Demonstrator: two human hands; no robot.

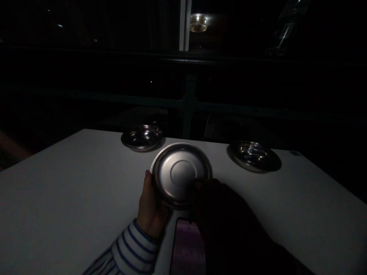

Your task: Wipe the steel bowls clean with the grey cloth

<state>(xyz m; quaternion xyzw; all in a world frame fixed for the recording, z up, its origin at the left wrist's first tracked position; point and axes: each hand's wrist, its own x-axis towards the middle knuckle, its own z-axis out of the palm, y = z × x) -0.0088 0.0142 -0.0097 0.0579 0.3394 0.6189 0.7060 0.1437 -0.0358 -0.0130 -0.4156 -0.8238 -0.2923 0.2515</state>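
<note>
A round, shiny steel dish (174,164) with a ring mark in its centre is raised over the white table, tilted so that its round face points at me. My left hand (151,210), in a blue-and-white striped sleeve, grips its lower left edge with the thumb along the rim. Over the dish's lower right part lies my right hand (218,206), a dark shape in deep shadow. Its fingers do not show clearly, nor whether anything is in them. Below the dish, a lit phone (187,244) lies partly covered by my right hand.
Two steel bowls stand near the far edge of the white table (71,191): one bowl (142,137) at the left, another bowl (255,156) at the right. Beyond the table runs a dark railing (187,103). A lamp (198,23) glows in the distance.
</note>
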